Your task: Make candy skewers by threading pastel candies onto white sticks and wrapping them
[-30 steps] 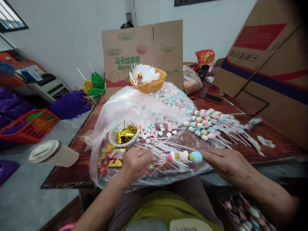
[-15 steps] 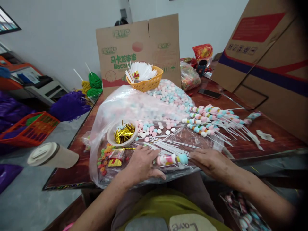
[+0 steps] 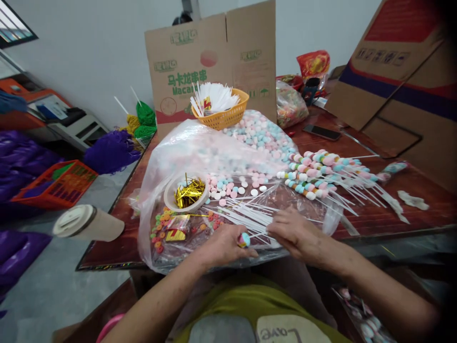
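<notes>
My left hand [image 3: 228,245] is closed around a candy skewer [image 3: 243,239]; its blue and white end shows and the rest is hidden by the fingers. Just to the right, my right hand [image 3: 294,236] has its fingertips pressed together by a thin white stick that reaches toward the skewer. White sticks [image 3: 246,214] lie on the clear plastic bag beyond both hands. Left of them are small ring candies [image 3: 160,233] and a red and yellow packet [image 3: 177,228]. A white bowl [image 3: 168,195] holds gold twist ties [image 3: 191,193].
Finished skewers [image 3: 321,171] are piled at the right. Pink, blue and white candies [image 3: 264,136] spill behind, near a yellow basket [image 3: 223,119] of white sticks. A lidded cup [image 3: 103,224] leans at the left edge. Cardboard [image 3: 214,62] stands behind; a phone [image 3: 322,132] lies at the back right.
The skewer, earlier lying sideways between both hands, is now turned end-on in my left hand. My right hand has shifted slightly left, and the camera view has tilted a little.
</notes>
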Demonstrator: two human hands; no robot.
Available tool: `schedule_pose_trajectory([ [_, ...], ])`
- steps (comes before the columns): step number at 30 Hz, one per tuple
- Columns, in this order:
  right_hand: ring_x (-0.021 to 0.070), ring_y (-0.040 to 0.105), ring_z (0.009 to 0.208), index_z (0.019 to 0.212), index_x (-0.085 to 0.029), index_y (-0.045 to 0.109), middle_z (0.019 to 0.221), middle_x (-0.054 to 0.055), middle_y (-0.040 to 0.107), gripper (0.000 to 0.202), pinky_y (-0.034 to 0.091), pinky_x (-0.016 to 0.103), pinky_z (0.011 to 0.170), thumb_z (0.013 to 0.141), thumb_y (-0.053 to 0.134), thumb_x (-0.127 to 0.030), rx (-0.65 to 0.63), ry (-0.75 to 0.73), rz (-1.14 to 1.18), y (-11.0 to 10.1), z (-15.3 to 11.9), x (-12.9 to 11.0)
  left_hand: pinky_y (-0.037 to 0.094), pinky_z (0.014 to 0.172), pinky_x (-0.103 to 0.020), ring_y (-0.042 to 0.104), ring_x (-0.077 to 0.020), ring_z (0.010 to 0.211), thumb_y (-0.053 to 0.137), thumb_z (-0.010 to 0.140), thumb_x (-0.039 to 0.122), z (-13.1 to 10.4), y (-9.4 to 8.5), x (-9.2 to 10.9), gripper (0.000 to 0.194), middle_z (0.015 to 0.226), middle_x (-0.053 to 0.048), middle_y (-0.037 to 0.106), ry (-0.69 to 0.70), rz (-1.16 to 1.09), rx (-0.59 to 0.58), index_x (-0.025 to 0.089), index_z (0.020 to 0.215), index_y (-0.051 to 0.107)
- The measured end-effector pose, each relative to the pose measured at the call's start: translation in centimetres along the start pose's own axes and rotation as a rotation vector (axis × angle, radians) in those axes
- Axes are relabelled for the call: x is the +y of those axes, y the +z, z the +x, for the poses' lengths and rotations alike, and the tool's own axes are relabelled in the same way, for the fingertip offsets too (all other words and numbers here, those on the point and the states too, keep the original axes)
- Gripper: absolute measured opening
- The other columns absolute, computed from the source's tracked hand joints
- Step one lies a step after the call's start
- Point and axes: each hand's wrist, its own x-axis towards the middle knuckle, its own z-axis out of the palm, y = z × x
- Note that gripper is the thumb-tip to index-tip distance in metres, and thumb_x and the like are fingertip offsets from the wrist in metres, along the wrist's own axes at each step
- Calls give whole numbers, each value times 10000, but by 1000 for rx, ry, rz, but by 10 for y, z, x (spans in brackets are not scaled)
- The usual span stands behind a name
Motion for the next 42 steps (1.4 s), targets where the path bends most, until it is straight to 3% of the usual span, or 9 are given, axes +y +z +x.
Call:
schedule_pose_trajectory([
  [5, 154, 453, 675, 669, -154, 543, 674, 44, 570, 209, 260, 296, 633, 847, 435, -176, -111, 40, 68, 19, 10, -6, 413, 643, -257, 561, -181, 711, 639, 685, 427, 2, 11, 4, 360, 787, -29, 652, -75, -17, 6, 164, 930, 640],
  [8, 147, 465, 688, 701, -158, 552, 677, 38, 560, 283, 290, 285, 655, 909, 379, -242, -92, 33, 190, 7, 11, 4, 432, 698, -242, 555, -181, 837, 676, 654, 433, -7, -10, 0, 570, 990, -31, 636, 21, -242, -63, 173, 1145, 547],
  [11, 140, 449, 660, 665, -163, 517, 644, 28, 530, 342, 302, 279, 647, 930, 345, -293, -70, 37, 272, -8, 10, 12, 428, 633, -222, 564, -161, 764, 650, 687, 414, -16, -34, -8, 463, 917, -16, 650, 53, -253, -219, 152, 1064, 591],
  [13, 131, 423, 620, 614, -169, 464, 604, 11, 484, 369, 297, 274, 621, 929, 335, -310, -88, 57, 293, -13, 9, 12, 404, 598, -233, 566, -165, 691, 624, 709, 438, -20, -37, -11, 350, 774, -13, 650, 14, -14, -119, 150, 909, 635],
  [18, 102, 363, 548, 575, -180, 336, 562, -29, 372, 400, 271, 242, 541, 930, 301, -363, -164, 205, 444, -14, 5, 7, 367, 665, -315, 594, -246, 752, 543, 742, 541, -25, -20, -12, 411, 737, -104, 655, -55, 619, 459, 139, 763, 622],
  [22, 95, 362, 569, 572, -173, 318, 577, -32, 365, 414, 279, 235, 564, 932, 312, -379, -172, 196, 505, -19, -2, 6, 311, 543, -275, 603, -226, 634, 525, 642, 700, -32, -19, -11, 552, 672, -87, 666, -181, 595, 413, 164, 725, 627],
  [26, 101, 387, 603, 587, -168, 351, 604, -22, 394, 410, 295, 241, 601, 938, 305, -376, -194, 136, 518, -23, -4, 0, 266, 509, -261, 597, -207, 593, 520, 559, 774, -35, -21, -11, 603, 627, -49, 664, -117, 544, 347, 195, 684, 631],
  [34, 119, 398, 614, 603, -171, 391, 609, 1, 450, 378, 303, 268, 630, 939, 292, -313, -98, 131, 340, -19, -6, -13, 308, 575, -303, 575, -201, 596, 552, 694, 607, -33, -16, -21, 450, 583, -62, 623, 81, 659, 764, 167, 613, 597],
  [42, 122, 427, 615, 638, -172, 453, 603, 4, 473, 351, 323, 261, 620, 936, 329, -309, 37, 155, 361, -22, -8, -5, 330, 609, -280, 533, -165, 612, 591, 639, 660, -35, -22, -16, 531, 623, -44, 625, 398, 438, 538, 142, 748, 635],
])
